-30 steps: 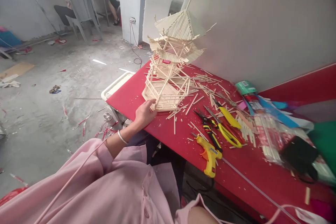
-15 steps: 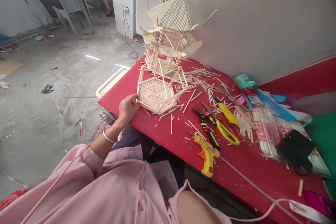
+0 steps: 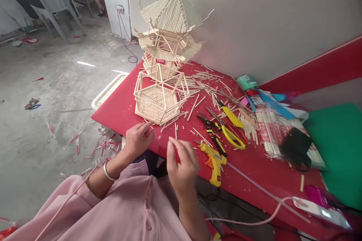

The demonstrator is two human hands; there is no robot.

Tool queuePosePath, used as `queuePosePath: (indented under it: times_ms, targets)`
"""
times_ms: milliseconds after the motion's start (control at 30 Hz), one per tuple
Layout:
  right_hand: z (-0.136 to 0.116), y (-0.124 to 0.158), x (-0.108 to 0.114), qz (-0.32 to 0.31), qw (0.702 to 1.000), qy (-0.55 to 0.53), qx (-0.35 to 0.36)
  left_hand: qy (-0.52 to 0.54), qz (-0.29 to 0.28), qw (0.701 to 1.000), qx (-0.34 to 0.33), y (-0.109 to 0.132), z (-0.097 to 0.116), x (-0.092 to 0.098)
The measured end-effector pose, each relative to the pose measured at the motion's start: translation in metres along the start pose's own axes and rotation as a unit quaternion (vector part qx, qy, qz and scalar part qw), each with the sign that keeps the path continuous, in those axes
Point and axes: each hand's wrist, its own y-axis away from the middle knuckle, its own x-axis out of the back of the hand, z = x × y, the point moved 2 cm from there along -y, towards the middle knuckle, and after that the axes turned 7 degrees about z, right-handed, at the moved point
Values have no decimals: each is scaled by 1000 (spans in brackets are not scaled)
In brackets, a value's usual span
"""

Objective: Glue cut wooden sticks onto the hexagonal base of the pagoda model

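Note:
A tall tower model of thin wooden sticks [image 3: 166,34] stands on the red table [image 3: 254,167], its hexagonal base [image 3: 157,99] nearest me. My left hand [image 3: 138,140] rests at the table's edge just in front of that base, fingers loosely stretched, index tip by some loose sticks [image 3: 172,122], holding nothing. My right hand [image 3: 182,162] hovers above the near table edge, seen from the back, thumb and fingers drawn together; whether they hold anything is hidden. A yellow glue gun [image 3: 214,161] lies just right of it.
Yellow-handled cutters [image 3: 232,135] and black-and-yellow pliers [image 3: 211,132] lie mid-table among stick offcuts. A bag of sticks [image 3: 270,126], a black object [image 3: 295,145] and a green sheet [image 3: 336,147] lie right. A white panel [image 3: 254,15] backs the table. Littered floor left.
My left hand let go of the model's base and drew back toward the table edge. My right hand came up into view. The view shifted, so the model sits further left.

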Motion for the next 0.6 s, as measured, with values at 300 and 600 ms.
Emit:
queuePosePath:
  times_ms: [300, 600]
  targets:
    - [37, -3, -51, -83, 985, 153, 5, -143, -98, 985, -6, -6, 3, -14]
    - [39, -4, -67, -103, 983, 150, 2, -111, -125, 984, -59, -5, 0, -12]
